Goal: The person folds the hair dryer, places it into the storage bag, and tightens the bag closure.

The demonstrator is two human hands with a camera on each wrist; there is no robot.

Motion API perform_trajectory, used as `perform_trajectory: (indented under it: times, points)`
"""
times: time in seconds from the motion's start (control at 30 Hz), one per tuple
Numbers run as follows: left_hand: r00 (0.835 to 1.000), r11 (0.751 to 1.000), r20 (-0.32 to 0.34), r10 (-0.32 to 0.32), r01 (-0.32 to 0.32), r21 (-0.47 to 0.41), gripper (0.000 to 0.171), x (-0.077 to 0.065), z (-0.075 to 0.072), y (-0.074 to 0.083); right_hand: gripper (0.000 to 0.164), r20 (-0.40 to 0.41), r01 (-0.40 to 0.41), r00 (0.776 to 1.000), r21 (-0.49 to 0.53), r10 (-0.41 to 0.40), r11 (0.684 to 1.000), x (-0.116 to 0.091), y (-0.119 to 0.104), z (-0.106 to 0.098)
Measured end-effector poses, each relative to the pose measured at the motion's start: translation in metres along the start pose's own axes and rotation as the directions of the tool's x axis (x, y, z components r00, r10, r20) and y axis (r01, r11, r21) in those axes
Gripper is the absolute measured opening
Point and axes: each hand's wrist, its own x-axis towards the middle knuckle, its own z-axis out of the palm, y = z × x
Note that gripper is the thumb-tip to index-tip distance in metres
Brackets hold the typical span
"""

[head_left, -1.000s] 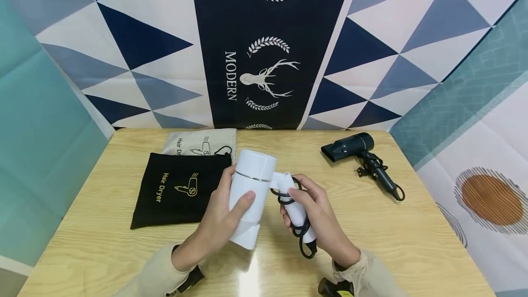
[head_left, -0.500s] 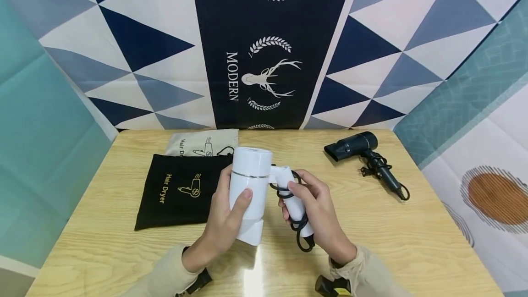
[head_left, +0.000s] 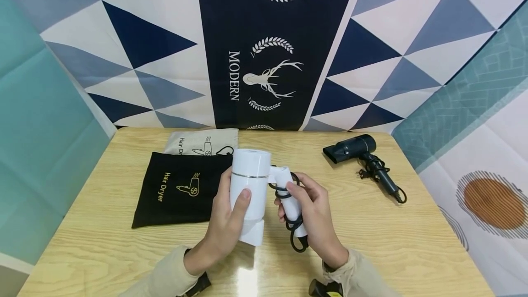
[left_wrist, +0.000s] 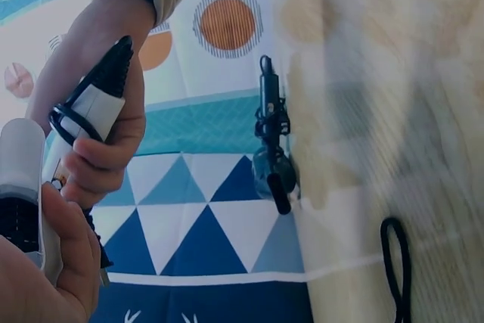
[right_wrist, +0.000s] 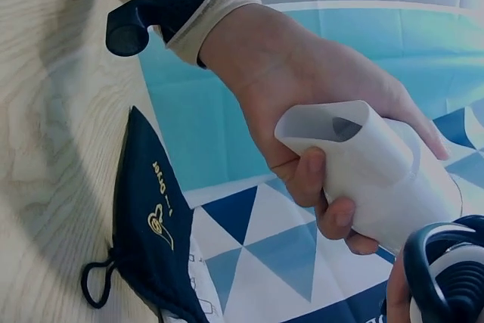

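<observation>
Both hands hold a white hair dryer (head_left: pixel 249 196) up over the wooden table. My left hand (head_left: pixel 224 223) grips its thick barrel, thumb across the front and fingers behind. Around the slimmer handle (head_left: pixel 290 207), folded at a hinge beside the barrel, curl the fingers of my right hand (head_left: pixel 315 217). A black cord (head_left: pixel 294 223) is wound about that handle and loops below its end. In the right wrist view the flat nozzle (right_wrist: pixel 325 122) points out past the left palm. The left wrist view shows the handle's black cord end (left_wrist: pixel 113 66) sticking out of the right fist.
A black drawstring bag (head_left: pixel 173 210) printed "Hair Dryer" lies at the left, overlapping a light grey bag (head_left: pixel 175 141) behind it. At the back right rests a black hair dryer (head_left: pixel 350 148) with its cord wrapped round the handle. A patterned backdrop (head_left: pixel 165 26) rises behind the wooden table (head_left: pixel 103 260).
The white hair dryer has turned slightly so its barrel stands more upright. Both hands keep their grip, and the right hand has shifted slightly left.
</observation>
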Motion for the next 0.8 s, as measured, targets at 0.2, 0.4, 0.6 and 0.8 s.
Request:
perform_trajectory:
  times: [0.2, 0.4, 0.6, 0.8]
  points:
    - [0.999, 1.0, -0.043, -0.026, 0.025, -0.017, 0.048, -0.004, 0.006, -0.001, 0.024, -0.029, -0.011, 1.0, 0.027, 0.012, 1.0, -0.002, 0.003, 0.005]
    - [0.998, 0.998, -0.055, -0.019, 0.016, -0.067, 0.048, -0.01, 0.013, -0.002, 0.02, -0.118, -0.022, 0.993, -0.027, 0.018, 0.999, -0.006, 0.008, 0.013]
    - [0.996, 0.992, -0.089, 0.009, -0.02, -0.123, 0.05, -0.02, 0.024, -0.004, 0.027, -0.168, 0.042, 0.985, -0.051, -0.05, 0.998, -0.015, 0.021, 0.024]
    - [0.995, 0.989, -0.095, 0.026, -0.039, -0.141, 0.051, -0.022, 0.028, -0.007, 0.03, -0.172, 0.082, 0.981, -0.069, -0.093, 0.994, -0.019, 0.027, 0.024]
